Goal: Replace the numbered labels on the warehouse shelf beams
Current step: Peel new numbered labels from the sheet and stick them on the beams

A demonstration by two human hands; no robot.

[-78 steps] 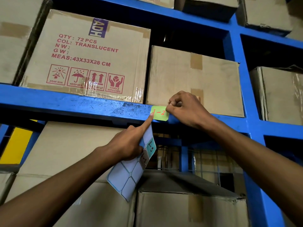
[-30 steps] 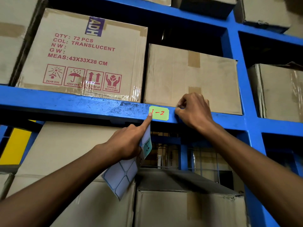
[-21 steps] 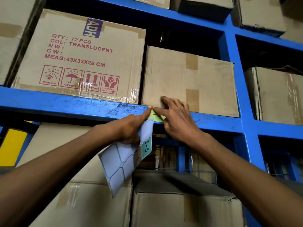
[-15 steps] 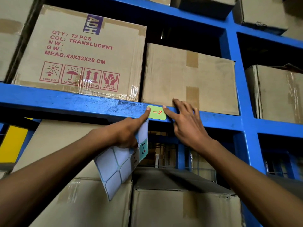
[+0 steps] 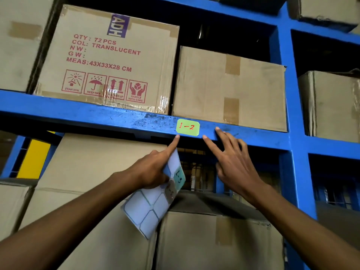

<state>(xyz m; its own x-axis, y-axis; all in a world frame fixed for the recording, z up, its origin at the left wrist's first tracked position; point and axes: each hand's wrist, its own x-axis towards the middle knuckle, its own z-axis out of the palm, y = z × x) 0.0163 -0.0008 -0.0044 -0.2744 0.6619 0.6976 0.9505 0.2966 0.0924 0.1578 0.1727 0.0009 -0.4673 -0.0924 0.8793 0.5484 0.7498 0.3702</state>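
A light green label [image 5: 187, 127] reading "1-2" in red is stuck flat on the blue shelf beam [image 5: 97, 116]. My left hand [image 5: 153, 169] grips a white label sheet [image 5: 153, 203] that carries a teal label marked "1-3"; its index finger points up at the green label's lower left corner. My right hand [image 5: 231, 162] is open with spread fingers just right of and below the label, two fingertips resting on the beam's lower edge.
Cardboard boxes fill the shelves: a printed "72 PCS TRANSLUCENT" box [image 5: 109, 59] and a plain box [image 5: 229, 88] sit above the beam, others below. A blue upright post [image 5: 292, 133] stands to the right. A yellow panel [image 5: 33, 158] shows at lower left.
My right hand smoothed across the green label, then slid off to the right and downward with its fingers spread. My left index finger dropped just below the label corner. The label now shows fully.
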